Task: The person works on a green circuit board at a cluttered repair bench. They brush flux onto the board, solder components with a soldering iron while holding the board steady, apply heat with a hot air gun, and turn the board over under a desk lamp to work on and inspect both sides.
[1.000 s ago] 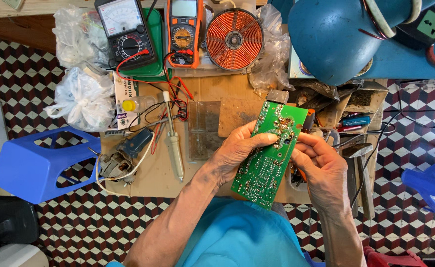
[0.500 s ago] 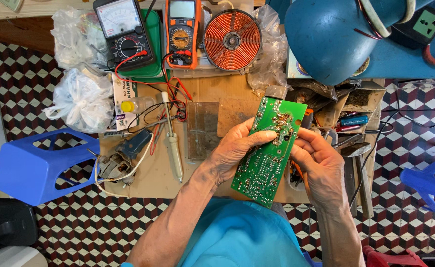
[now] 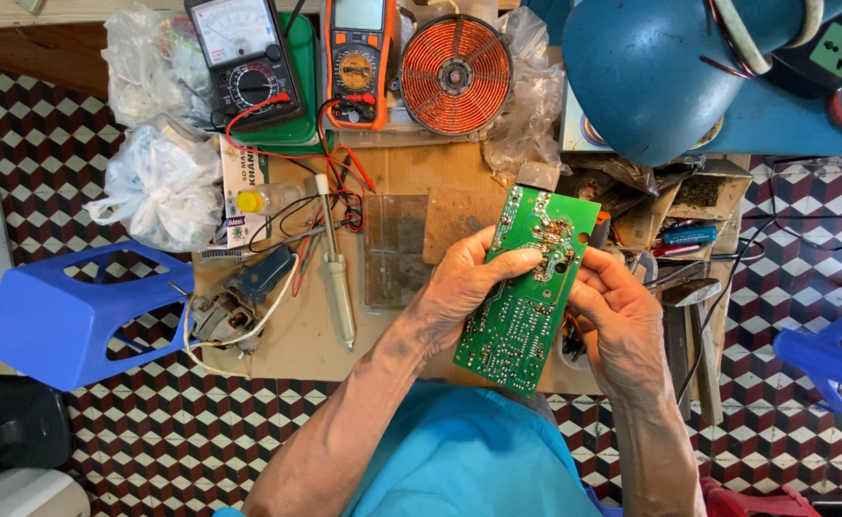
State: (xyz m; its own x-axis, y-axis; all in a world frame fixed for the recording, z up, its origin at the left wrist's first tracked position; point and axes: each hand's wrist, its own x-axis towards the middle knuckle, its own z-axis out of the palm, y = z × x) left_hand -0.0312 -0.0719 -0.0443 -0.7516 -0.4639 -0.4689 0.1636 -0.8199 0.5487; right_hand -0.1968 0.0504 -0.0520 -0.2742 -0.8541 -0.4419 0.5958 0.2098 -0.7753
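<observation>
Head view: green circuit board tilted between left hand and right hand, both grasping it.

Glossy green laminate circuit board dotted with dull silver solder; a bare copper wire coil gleaming nearby; matt, scuffed wooden workbench; smooth blue plastic stool; crinkled clear plastic bags; orange rubbery-cased multimeter.

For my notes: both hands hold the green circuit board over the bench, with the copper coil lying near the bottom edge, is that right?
Not quite: the head view shows the copper coil near the top edge. Both the left hand and right hand do hold the green circuit board over the bench.
</observation>
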